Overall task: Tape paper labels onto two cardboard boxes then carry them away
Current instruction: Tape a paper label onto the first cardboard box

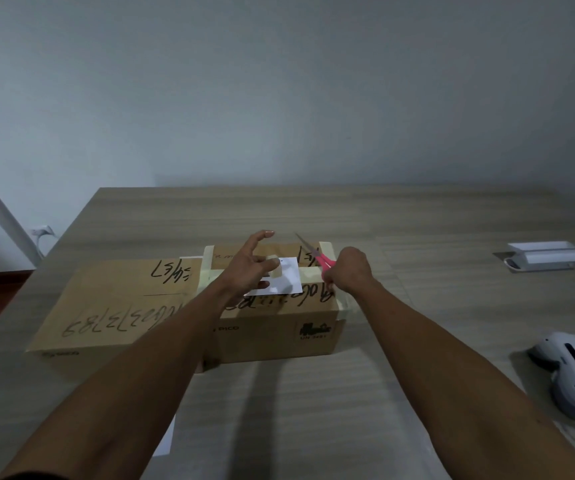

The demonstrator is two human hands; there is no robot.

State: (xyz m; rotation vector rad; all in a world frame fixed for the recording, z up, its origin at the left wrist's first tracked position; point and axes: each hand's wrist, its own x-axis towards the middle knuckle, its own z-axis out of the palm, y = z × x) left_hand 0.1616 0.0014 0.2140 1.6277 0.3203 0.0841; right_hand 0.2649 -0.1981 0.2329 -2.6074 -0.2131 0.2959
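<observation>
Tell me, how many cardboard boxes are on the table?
2: the left box lies under the left forearm; the right box, touching it, carries the white paper label.

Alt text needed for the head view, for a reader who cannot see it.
A left hand presses a white paper label onto the right cardboard box while the right hand holds pink scissors. A second box sits alongside on the wooden table.

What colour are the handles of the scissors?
Pink, on the scissors in the right hand; head view.
</observation>
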